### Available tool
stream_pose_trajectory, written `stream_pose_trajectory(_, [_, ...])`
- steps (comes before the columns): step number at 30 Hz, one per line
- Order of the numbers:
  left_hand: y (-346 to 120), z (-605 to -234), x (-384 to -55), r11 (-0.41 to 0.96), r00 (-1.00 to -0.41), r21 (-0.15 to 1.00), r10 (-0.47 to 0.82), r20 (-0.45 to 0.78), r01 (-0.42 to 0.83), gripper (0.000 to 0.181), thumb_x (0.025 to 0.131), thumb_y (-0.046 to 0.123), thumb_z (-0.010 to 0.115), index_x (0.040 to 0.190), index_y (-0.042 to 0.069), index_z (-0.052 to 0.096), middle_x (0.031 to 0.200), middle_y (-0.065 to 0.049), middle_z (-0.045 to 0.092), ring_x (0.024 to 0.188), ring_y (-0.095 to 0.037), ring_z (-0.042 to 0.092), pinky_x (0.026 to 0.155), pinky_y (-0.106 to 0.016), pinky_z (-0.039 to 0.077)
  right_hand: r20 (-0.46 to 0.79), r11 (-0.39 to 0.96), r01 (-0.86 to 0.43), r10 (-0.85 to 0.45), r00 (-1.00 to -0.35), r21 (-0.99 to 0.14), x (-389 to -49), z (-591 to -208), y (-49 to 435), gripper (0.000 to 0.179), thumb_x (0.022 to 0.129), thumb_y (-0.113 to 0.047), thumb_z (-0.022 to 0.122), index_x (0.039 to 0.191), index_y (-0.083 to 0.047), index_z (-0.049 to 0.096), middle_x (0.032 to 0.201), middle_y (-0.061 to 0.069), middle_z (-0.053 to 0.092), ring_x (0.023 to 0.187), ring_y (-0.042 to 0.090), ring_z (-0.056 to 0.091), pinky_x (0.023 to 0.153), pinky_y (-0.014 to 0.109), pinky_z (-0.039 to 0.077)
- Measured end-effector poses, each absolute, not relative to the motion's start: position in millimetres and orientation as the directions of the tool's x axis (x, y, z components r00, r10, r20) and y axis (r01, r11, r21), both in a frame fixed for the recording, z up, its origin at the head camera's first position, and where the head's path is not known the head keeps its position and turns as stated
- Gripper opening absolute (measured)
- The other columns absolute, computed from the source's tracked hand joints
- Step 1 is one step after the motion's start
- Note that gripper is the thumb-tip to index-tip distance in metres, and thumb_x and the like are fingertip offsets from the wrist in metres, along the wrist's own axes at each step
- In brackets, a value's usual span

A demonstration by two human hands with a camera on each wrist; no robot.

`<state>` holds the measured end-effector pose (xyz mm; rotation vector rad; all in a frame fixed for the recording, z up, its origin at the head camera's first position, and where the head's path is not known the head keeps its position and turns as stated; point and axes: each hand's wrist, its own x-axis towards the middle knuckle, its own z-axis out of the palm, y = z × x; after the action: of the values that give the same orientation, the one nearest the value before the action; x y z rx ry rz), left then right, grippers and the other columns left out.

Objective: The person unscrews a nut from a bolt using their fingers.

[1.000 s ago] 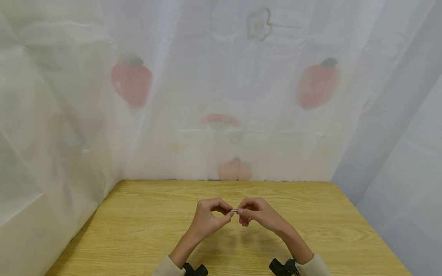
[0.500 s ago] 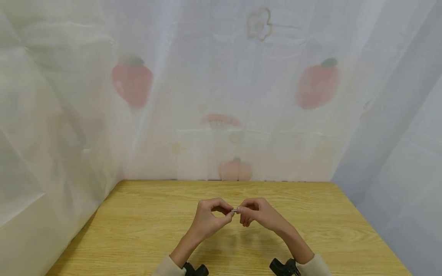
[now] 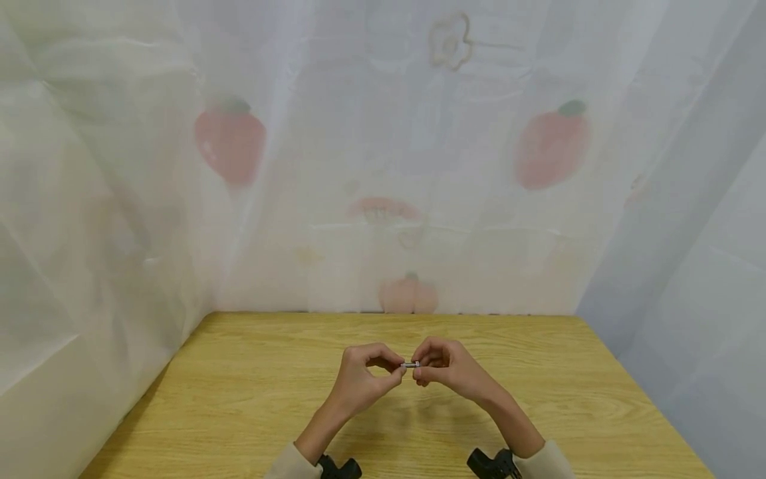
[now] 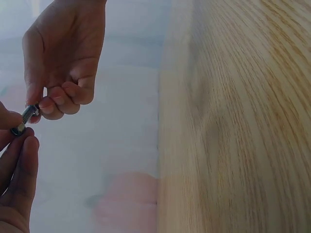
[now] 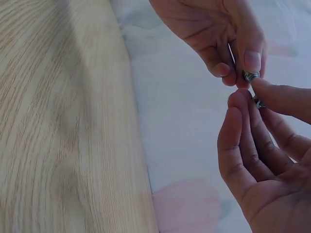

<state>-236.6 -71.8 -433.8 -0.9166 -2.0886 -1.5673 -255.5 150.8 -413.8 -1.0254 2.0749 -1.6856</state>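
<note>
A small silver bolt lies level between the two hands, above the wooden table. My left hand pinches its left end with thumb and index finger. In the left wrist view the bolt's thread shows, with a wider metal piece like a nut at the left fingertips. My right hand has its thumb and index fingertips at either side of the bolt's head. In the right wrist view the right thumb covers much of the shaft, and the other right fingers bend loosely.
The wooden table spreads beneath both hands. Behind it hangs a whitish curtain printed with strawberries, and more sheeting closes off the left and right sides. A black wrist camera sits at each sleeve.
The right fingers have spread a little and shifted along the bolt, so its head now shows between thumb and index finger. The left hand has stayed in place.
</note>
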Motion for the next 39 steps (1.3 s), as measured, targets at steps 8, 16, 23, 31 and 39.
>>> stream_pose_trajectory(8, [-72,-433,-236,0.191,-0.728,0.705,0.267,0.632,0.683,0.009,0.083,0.01,0.074,0.088,0.017,0.073,0.082,0.003,0.073,0.071,-0.005,0.068,0.067,-0.031,0.06,0.114,0.166,-0.278,-0.635,-0.764,-0.946,-255,-411,151,0.026,0.098,-0.022,0.057,0.11,0.0,0.062,0.095,0.026,0.065,0.081,0.025,0.069,0.075,0.045,0.059])
stream_pose_trajectory(16, [-73,-434,-237,0.204,-0.72,0.692,0.271,0.639,0.692,0.008,0.085,0.013,0.073,0.089,0.021,0.073,0.082,0.006,0.073,0.071,-0.004,0.068,0.067,-0.028,0.059,0.099,0.135,-0.242,-0.649,-0.754,-0.961,-254,-409,150,0.033,0.101,-0.026,0.05,0.104,0.003,0.066,0.096,0.03,0.065,0.083,0.032,0.069,0.08,0.053,0.056])
stream_pose_trajectory(23, [-71,-425,-232,0.17,-0.719,0.704,0.272,0.639,0.69,0.01,0.082,0.004,0.074,0.087,0.012,0.073,0.083,-0.002,0.074,0.071,-0.01,0.069,0.067,-0.031,0.06,0.249,0.054,-0.36,-0.626,-0.739,-0.931,-256,-413,152,0.023,0.095,-0.012,0.06,0.109,0.007,0.062,0.1,0.033,0.064,0.085,0.023,0.071,0.076,0.043,0.06])
stream_pose_trajectory(31, [-72,-427,-234,0.149,-0.757,0.749,0.257,0.601,0.645,0.007,0.082,0.004,0.074,0.088,0.008,0.073,0.084,-0.007,0.074,0.072,-0.012,0.07,0.07,-0.031,0.061,0.38,0.017,-0.469,-0.559,-0.736,-0.883,-255,-413,147,0.016,0.088,-0.004,0.068,0.102,0.002,0.065,0.097,0.026,0.064,0.085,0.027,0.068,0.075,0.037,0.06])
stream_pose_trajectory(39, [-72,-407,-220,0.162,-0.779,0.77,0.262,0.569,0.617,0.006,0.082,0.0,0.072,0.087,0.004,0.073,0.083,-0.01,0.073,0.072,-0.013,0.07,0.071,-0.031,0.061,0.198,0.079,-0.296,-0.579,-0.791,-0.952,-255,-412,147,0.025,0.095,-0.015,0.061,0.113,0.003,0.058,0.105,0.022,0.064,0.094,0.041,0.065,0.081,0.042,0.059])
